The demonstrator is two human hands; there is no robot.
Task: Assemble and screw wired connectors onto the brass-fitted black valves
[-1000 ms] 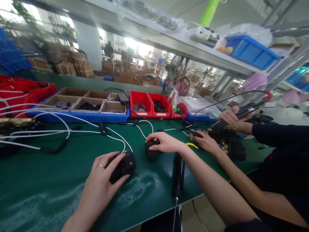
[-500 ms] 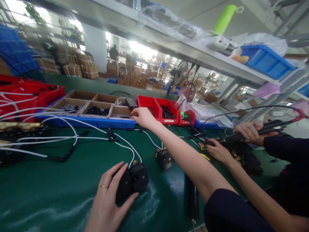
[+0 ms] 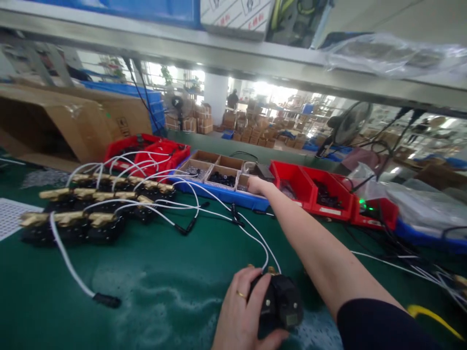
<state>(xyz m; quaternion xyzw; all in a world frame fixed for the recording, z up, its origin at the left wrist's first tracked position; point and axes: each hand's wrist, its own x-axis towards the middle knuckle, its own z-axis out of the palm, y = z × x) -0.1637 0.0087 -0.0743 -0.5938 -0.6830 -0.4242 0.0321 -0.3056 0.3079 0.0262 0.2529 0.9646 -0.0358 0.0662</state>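
Black housings [image 3: 280, 300] — paired, against left hand [image 3: 241, 307]

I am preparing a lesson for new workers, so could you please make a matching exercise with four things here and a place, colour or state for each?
1. left hand
2. right hand
3. ring
4. large cardboard box

A. far left of the view
B. gold-coloured
C. touching a black unit
D. at the blue tray

Pairs: 1-C, 2-D, 3-B, 4-A
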